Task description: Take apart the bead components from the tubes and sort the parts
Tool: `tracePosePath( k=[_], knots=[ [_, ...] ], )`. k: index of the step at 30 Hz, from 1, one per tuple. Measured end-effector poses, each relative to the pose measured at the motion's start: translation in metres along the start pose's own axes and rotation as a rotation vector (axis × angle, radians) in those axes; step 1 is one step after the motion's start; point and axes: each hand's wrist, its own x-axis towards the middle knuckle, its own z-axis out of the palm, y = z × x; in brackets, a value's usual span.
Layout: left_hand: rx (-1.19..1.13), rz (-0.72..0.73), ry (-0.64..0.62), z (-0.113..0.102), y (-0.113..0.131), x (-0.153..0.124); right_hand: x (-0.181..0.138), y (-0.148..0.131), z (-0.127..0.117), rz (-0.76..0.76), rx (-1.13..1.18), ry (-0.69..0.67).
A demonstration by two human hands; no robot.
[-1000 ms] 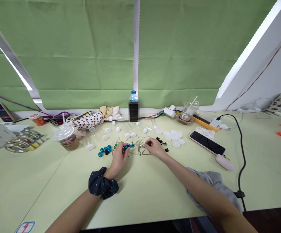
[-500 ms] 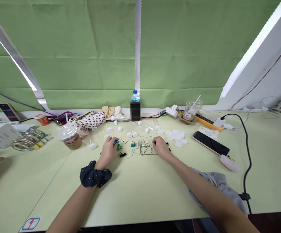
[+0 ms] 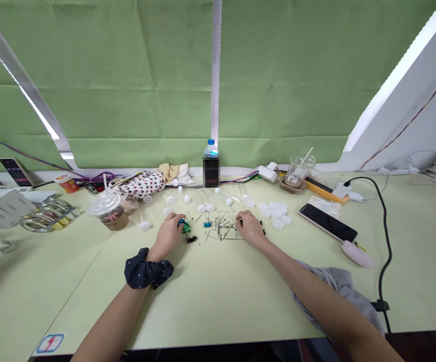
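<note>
My left hand (image 3: 170, 230), a dark scrunchie (image 3: 148, 269) on its wrist, rests on the table with curled fingers. A small blue part (image 3: 181, 221) shows at its fingertips; whether it is gripped is unclear. Close by lie a small green part (image 3: 186, 228) and a black part (image 3: 191, 239). My right hand (image 3: 250, 229) is closed, with a small dark part (image 3: 241, 221) showing at its fingers. Between the hands are a scattered pile of thin metal pins and rods (image 3: 221, 229) and another blue part (image 3: 207, 224). Black pieces (image 3: 263, 232) partly show beyond the right hand.
White round discs (image 3: 277, 213) and clear tubes with white caps (image 3: 144, 223) lie behind the hands. A lidded drink cup (image 3: 114, 216) stands left, a bottle (image 3: 211, 151) at the back. To the right are a phone (image 3: 328, 222), pink case (image 3: 355, 253), grey cloth (image 3: 338, 286) and black cable (image 3: 386, 251).
Another person's hand at the far left has drawn back almost out of view, and clear objects now show there. My hands have barely moved; the view has shifted slightly.
</note>
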Motion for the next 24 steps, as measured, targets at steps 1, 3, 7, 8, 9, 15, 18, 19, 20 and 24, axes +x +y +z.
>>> tracePosePath(
  k=[1, 3, 7, 8, 9, 15, 18, 19, 20, 24],
  knots=[
    [0.009, -0.003, 0.002, -0.001, 0.003, 0.000, 0.000, 0.000, 0.000, -0.001, 0.000, -0.002],
    [0.002, 0.031, -0.023, -0.003, 0.011, -0.002, 0.000, 0.000, 0.001, -0.005, 0.003, 0.003],
    [-0.044, 0.178, -0.197, -0.002, 0.029, -0.010, 0.001, 0.001, 0.002, -0.012, 0.010, 0.014],
    [-0.045, 0.191, -0.228, -0.001, 0.033, -0.012, 0.001, 0.001, 0.003, -0.013, 0.014, 0.017],
    [-0.042, 0.191, -0.245, 0.000, 0.036, -0.014, 0.001, 0.001, 0.003, -0.014, 0.017, 0.021],
    [-0.064, 0.159, -0.254, 0.006, 0.045, -0.019, -0.002, -0.004, 0.000, -0.047, 0.056, 0.079],
    [-0.150, 0.120, -0.170, 0.010, 0.045, -0.016, -0.009, -0.012, -0.004, -0.127, 0.149, 0.155],
    [-0.203, 0.100, -0.136, 0.012, 0.046, -0.016, -0.012, -0.016, -0.004, -0.173, 0.206, 0.161],
    [-0.274, 0.077, -0.115, 0.014, 0.047, -0.016, -0.016, -0.020, -0.004, -0.224, 0.283, 0.136],
    [-0.718, -0.052, -0.178, 0.024, 0.061, -0.022, -0.031, -0.033, 0.004, -0.303, 0.709, -0.326]
  ],
)
